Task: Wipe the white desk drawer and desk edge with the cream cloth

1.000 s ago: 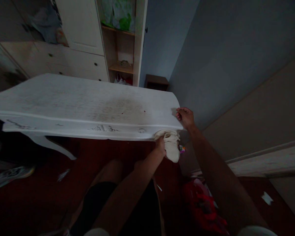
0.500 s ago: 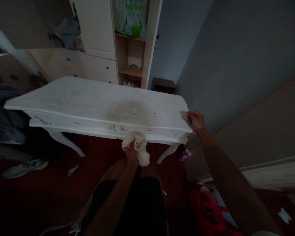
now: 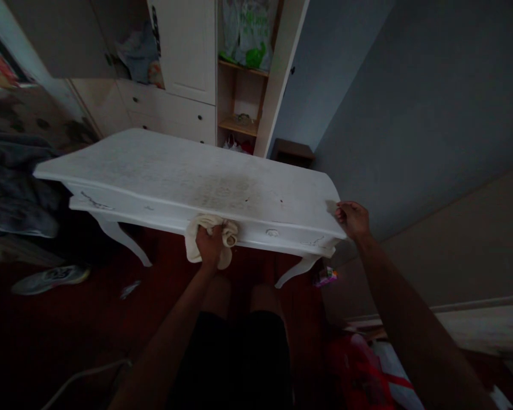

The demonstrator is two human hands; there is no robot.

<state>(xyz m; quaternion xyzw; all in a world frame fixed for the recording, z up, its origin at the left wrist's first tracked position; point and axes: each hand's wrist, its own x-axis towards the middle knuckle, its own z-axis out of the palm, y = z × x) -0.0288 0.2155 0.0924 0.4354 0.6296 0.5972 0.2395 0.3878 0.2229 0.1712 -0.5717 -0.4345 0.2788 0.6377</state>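
A cream cloth (image 3: pixel 194 242), bunched and folded, is in my left hand (image 3: pixel 209 246), whose fingers are closed on it. The cloth lies against the carved front of the white table (image 3: pixel 162 171) and hangs a little below its lower edge. At the table's right end is my right hand (image 3: pixel 354 219), its fingers curled in at the edge of the top. Part of its grip is hidden from view. A dark smudged patch (image 3: pixel 226 191) marks the middle of the tabletop, with two small dark specks to its right.
Behind the table stands a white wardrobe (image 3: pixel 188 51) with open shelves holding plastic bags (image 3: pixel 250 34). A grey wall (image 3: pixel 431 114) closes the right side. Dark fabric (image 3: pixel 17 182) is piled at left, above a shoe (image 3: pixel 51 279). A red bag (image 3: pixel 359 370) sits at lower right.
My left hand has moved the cloth left and up along the table's front. My right hand stays at the right edge. The whole view has shifted slightly.
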